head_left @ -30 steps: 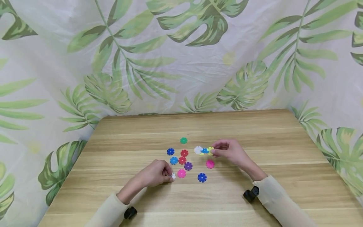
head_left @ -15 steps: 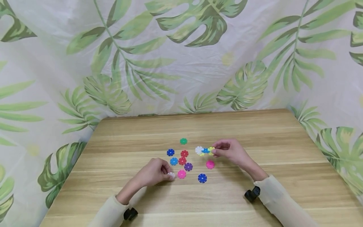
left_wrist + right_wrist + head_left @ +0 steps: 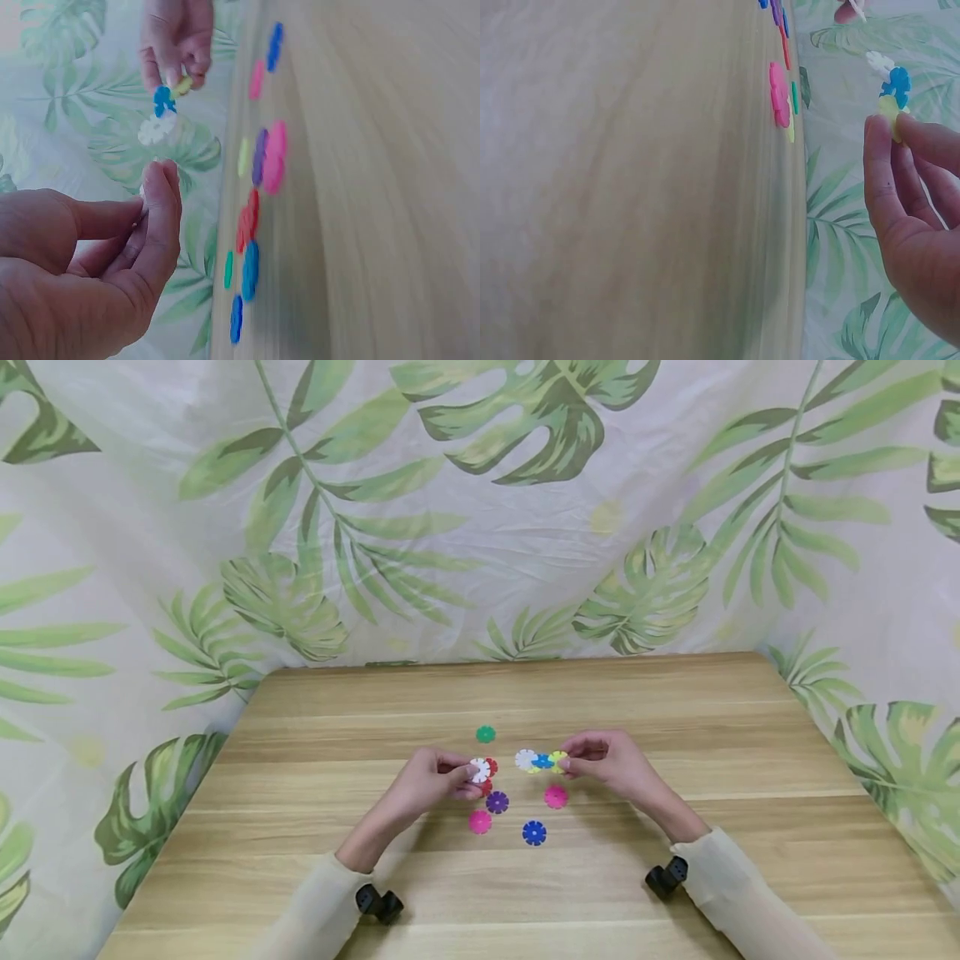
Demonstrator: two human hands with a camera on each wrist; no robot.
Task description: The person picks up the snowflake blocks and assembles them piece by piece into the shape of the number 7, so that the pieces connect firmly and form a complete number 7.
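My left hand (image 3: pixel 429 783) pinches a white notched plastic disc (image 3: pixel 481 770) between thumb and fingers, raised above the table. My right hand (image 3: pixel 613 766) pinches the yellow disc (image 3: pixel 558 762) at one end of a short joined chain. A blue disc (image 3: pixel 900 84) forms the chain's middle, and a white disc (image 3: pixel 525 760) its far end. The two hands face each other, the chain and the loose white disc apart. Beneath the left hand lie red discs (image 3: pixel 491 767), partly covered; a light blue disc (image 3: pixel 250 271) and a dark blue disc (image 3: pixel 236 319) show only in the left wrist view.
On the wooden table (image 3: pixel 675 693) lie a green disc (image 3: pixel 486 734), a purple disc (image 3: pixel 497 802), pink discs (image 3: pixel 480 822), a dark blue disc (image 3: pixel 534 832) and a yellow disc (image 3: pixel 243 157). A leaf-patterned cloth (image 3: pixel 525 543) hangs behind the table's far edge.
My left hand has picked up the white disc from the near left of the discs and carried it up and to the right, towards the chain. The right hand has hardly moved.
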